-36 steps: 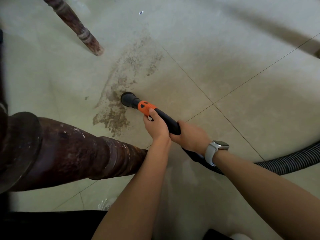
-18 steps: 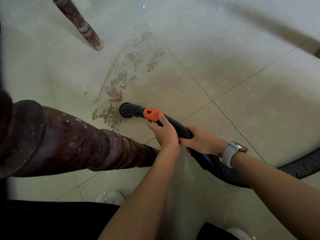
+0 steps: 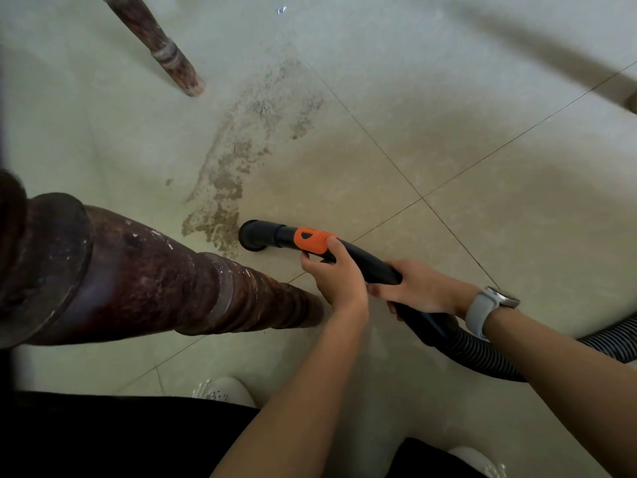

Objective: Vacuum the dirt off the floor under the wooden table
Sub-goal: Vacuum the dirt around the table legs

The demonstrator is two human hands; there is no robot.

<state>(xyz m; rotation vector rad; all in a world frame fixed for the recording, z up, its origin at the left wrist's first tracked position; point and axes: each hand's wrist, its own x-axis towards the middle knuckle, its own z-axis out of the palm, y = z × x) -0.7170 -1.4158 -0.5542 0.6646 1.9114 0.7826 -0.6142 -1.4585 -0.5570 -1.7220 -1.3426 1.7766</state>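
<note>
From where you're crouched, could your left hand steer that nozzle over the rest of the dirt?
Probably yes: the left hand grips the nozzle beside the dirt, with bare floor beyond.

The pale tiled floor [image 3: 465,160] carries a long brown streak of dirt [image 3: 238,167], thickest at its near end. The black vacuum nozzle [image 3: 253,236] sits on the tile just beside that end. Two turned wooden table legs [image 3: 165,277] stand on it, one near, one far [image 3: 162,53]. A ribbed hose [image 3: 482,353] trails across at right.
</note>
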